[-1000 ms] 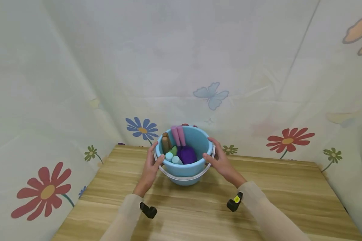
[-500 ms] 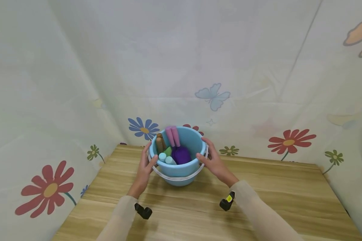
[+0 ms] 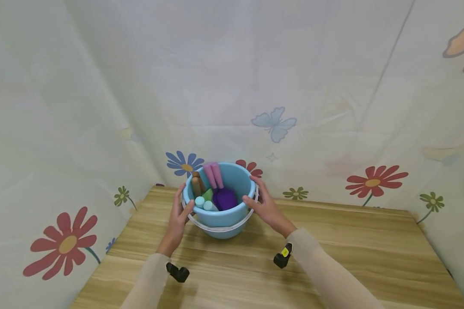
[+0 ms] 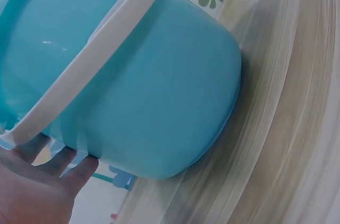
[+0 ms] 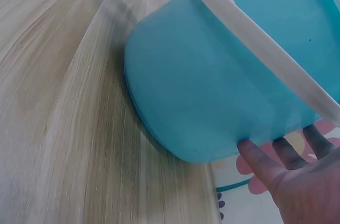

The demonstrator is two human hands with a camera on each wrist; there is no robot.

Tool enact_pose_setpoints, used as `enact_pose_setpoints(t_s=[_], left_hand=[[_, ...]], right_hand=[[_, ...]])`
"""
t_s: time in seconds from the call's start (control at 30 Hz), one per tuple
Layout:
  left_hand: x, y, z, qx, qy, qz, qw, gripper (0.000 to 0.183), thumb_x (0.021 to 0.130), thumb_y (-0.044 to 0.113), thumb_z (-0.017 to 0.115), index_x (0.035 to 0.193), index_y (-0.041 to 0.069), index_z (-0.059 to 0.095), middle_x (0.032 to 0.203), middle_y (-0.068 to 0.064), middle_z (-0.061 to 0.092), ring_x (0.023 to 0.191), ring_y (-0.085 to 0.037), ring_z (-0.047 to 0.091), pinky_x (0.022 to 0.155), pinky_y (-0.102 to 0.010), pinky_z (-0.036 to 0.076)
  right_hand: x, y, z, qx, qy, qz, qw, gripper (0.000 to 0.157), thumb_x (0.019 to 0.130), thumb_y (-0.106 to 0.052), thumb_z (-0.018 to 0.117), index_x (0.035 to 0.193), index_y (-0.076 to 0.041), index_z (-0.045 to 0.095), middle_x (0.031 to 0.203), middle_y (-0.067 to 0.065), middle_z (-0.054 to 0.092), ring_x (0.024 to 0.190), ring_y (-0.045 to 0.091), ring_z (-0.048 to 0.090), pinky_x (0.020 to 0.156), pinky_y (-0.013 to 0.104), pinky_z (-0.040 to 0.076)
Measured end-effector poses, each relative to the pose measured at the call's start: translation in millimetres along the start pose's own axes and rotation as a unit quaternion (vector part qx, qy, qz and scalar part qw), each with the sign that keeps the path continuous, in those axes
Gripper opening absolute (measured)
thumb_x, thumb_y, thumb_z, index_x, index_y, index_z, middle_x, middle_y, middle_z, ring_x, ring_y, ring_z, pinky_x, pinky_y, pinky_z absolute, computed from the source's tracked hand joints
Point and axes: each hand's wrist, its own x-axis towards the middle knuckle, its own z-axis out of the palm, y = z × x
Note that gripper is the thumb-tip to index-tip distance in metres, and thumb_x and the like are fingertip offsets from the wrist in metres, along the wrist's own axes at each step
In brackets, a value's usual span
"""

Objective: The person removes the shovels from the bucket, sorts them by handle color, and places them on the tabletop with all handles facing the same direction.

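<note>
Between left hand (image 3: 179, 216) and right hand (image 3: 269, 209), both gripping it, round light-blue bucket (image 3: 215, 219), smooth-walled, white handle (image 4: 98, 51) lowered

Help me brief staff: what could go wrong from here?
The left hand and right hand hold the blue bucket near its rim, so uneven lifting might tip it. The two pink rods reach the far rim and could then spill out. The white handle hangs across the front and might catch.

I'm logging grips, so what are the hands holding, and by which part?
Left hand and right hand hold the blue bucket by opposite sides, thumbs at its rim.
</note>
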Motion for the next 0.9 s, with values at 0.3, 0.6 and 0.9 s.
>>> enact_pose_setpoints(t_s=[0.3, 0.6, 0.9], left_hand=[[0.3, 1.7, -16.2, 0.016, 0.010, -0.012, 0.9998, 0.064, 0.110, 0.031, 0.047, 0.165, 0.026, 0.014, 0.167, -0.009, 0.019, 0.146, -0.033, 0.032, 0.109, -0.039, 0.042], [1.2, 2.6, -30.4, 0.012, 0.018, -0.021, 0.9995, 0.064, 0.111, 0.031, 0.045, 0.165, 0.026, 0.012, 0.167, -0.008, 0.018, 0.145, -0.033, 0.033, 0.113, -0.053, 0.036], [1.8, 2.7, -38.9, 0.021, 0.013, -0.015, 0.9996, 0.063, 0.111, 0.034, 0.043, 0.165, 0.029, 0.012, 0.170, -0.007, 0.010, 0.147, -0.036, 0.027, 0.113, -0.062, 0.032]], right_hand=[[10, 1, 14.3, -0.012, 0.001, -0.016, 1.000, 0.074, 0.100, -0.030, 0.067, 0.161, -0.038, 0.025, 0.166, 0.000, 0.024, 0.143, 0.036, 0.037, 0.109, 0.055, 0.043], [15, -17, 26.2, -0.010, -0.020, -0.012, 1.000, 0.076, 0.101, -0.023, 0.065, 0.164, -0.022, 0.022, 0.165, 0.013, 0.024, 0.142, 0.040, 0.037, 0.113, 0.055, 0.039], [15, -35, 31.9, -0.006, -0.035, -0.012, 0.999, 0.075, 0.101, -0.023, 0.065, 0.163, -0.017, 0.023, 0.163, 0.015, 0.029, 0.140, 0.040, 0.039, 0.112, 0.055, 0.039]])
